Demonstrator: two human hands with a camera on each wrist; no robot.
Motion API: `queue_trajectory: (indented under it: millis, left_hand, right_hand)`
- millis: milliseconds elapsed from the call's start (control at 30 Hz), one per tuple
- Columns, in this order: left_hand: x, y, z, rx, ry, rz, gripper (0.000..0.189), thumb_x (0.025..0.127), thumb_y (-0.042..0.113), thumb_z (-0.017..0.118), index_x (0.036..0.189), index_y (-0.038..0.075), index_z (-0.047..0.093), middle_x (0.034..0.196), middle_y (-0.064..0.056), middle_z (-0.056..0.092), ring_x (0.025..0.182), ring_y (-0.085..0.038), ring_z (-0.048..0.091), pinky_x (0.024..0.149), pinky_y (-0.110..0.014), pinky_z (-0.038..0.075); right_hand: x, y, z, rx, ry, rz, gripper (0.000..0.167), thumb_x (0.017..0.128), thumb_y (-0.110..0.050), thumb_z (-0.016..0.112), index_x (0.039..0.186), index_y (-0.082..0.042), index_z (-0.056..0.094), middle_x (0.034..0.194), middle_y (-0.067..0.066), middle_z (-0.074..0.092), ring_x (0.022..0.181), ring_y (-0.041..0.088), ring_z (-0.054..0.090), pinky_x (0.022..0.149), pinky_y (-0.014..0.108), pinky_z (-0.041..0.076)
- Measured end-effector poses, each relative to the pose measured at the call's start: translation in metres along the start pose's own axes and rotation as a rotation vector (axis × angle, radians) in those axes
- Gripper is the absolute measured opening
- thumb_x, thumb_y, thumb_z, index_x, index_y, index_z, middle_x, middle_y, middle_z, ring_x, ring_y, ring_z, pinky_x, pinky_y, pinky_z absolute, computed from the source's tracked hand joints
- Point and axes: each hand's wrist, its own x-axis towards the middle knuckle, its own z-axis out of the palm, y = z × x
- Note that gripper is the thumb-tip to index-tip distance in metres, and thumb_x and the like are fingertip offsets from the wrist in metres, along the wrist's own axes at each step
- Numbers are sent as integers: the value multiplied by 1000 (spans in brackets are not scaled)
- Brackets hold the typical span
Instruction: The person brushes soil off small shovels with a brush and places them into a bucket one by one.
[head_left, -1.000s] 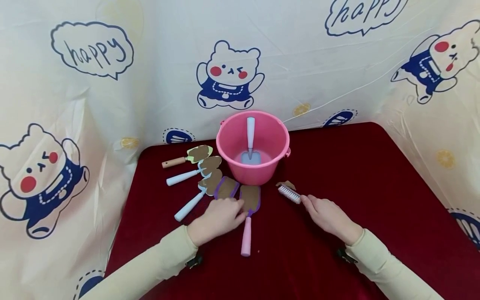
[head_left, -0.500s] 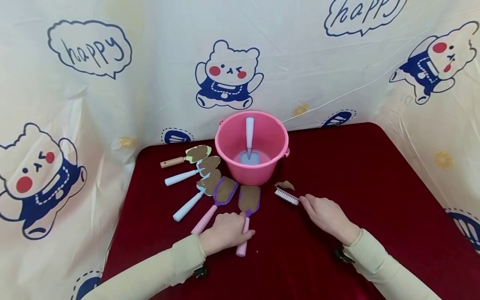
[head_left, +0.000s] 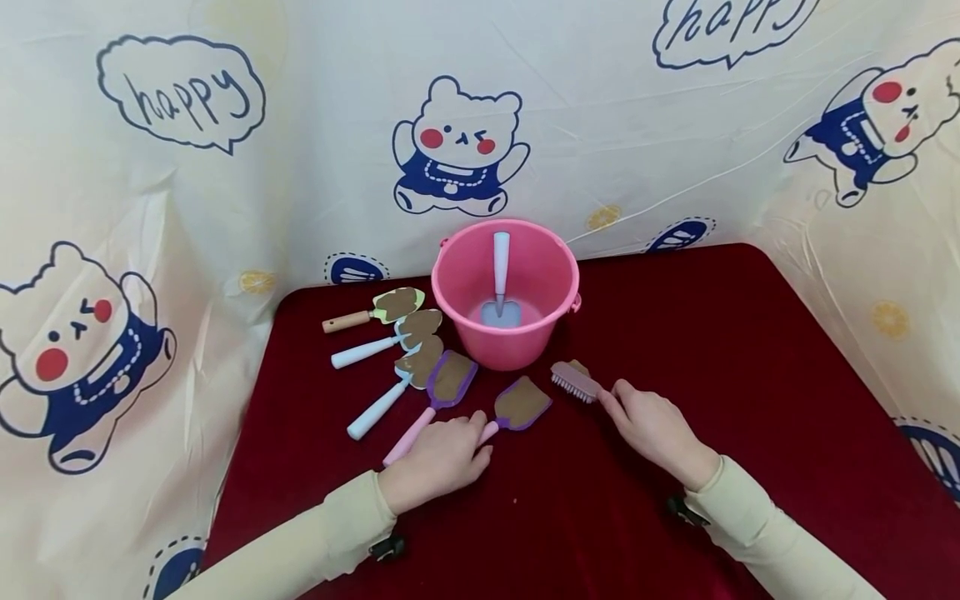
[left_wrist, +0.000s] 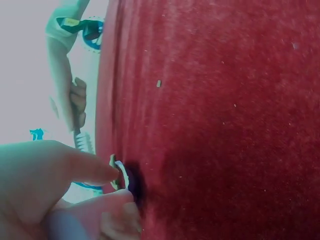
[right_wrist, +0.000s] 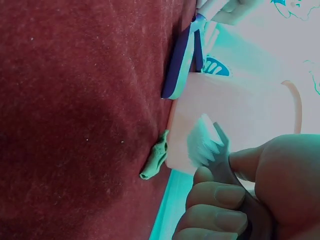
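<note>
My left hand (head_left: 438,462) grips the pink handle of a purple-edged hand shovel (head_left: 522,403), whose blade bears a flat brown layer and points up and right in the head view. Most of that handle is hidden under the hand. To the right, a brush (head_left: 575,383) with white bristles is held by its handle in my right hand (head_left: 663,437). In the right wrist view the fingers curl round it, and its bristles (right_wrist: 202,142) face the cloth. Just behind the brush lies a small crumpled brown piece (right_wrist: 156,156), mostly covered by the brush in the head view.
A pink bucket (head_left: 504,348) stands at the back with a blue-bladed shovel (head_left: 501,267) in it. Left of it fan out a second purple shovel (head_left: 452,379), two light blue trowels (head_left: 378,408) and a wooden-handled green trowel (head_left: 348,322). Dark red cloth (head_left: 712,333) covers the table.
My left hand has moved from the blades down to the pink handle, and the shovel has swung so its blade points right. The brush has turned from bristles showing to its back showing.
</note>
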Motion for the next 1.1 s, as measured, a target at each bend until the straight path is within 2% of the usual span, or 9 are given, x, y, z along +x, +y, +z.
queue_trajectory:
  millis: [233, 467, 533, 733, 867, 1100]
  left_hand:
    - [2, -3, -4, -69, 109, 31, 27, 88, 7, 75, 78, 8, 50, 63, -2, 51, 53, -20, 57, 46, -32, 40]
    - [7, -3, -7, -128, 100, 28, 21, 85, 4, 74, 77, 7, 55, 66, -1, 52, 55, -13, 51, 49, -30, 41]
    - [8, -1, -9, -127, 104, 31, 19, 86, 5, 74, 78, 8, 57, 66, 1, 52, 55, -11, 49, 49, -29, 41]
    - [20, 5, -14, -124, 179, 44, 21, 89, 9, 74, 75, 9, 57, 63, 2, 50, 52, -12, 47, 48, -30, 42]
    - [30, 9, -17, -135, 211, 38, 28, 90, 9, 74, 72, 10, 53, 61, 2, 45, 51, -12, 44, 46, -30, 39]
    - [41, 16, -18, -95, 262, 42, 37, 88, 11, 74, 67, 14, 44, 56, 4, 41, 48, -17, 45, 45, -34, 38]
  right_hand:
    - [1, 0, -1, 11, -31, 5, 33, 110, -31, 52, 84, -11, 51, 58, -3, 39, 46, 10, 37, 44, 28, 36]
    - [0, -3, -3, 32, -39, 9, 32, 110, -30, 52, 85, -10, 51, 58, -3, 39, 46, 10, 36, 43, 28, 35]
    - [0, -5, -4, 38, -31, 8, 32, 110, -30, 52, 84, -11, 50, 58, -3, 39, 46, 9, 35, 43, 28, 34]
    - [4, -12, -5, 56, 7, -19, 33, 110, -32, 54, 84, -12, 50, 57, -5, 38, 46, 8, 35, 43, 28, 34]
    - [6, -20, -4, 72, 11, -53, 34, 109, -34, 55, 83, -13, 50, 57, -6, 38, 46, 7, 35, 43, 27, 33]
    - [4, -32, 1, 97, -5, -132, 32, 107, -31, 59, 81, -14, 50, 55, -9, 37, 43, 3, 32, 42, 23, 31]
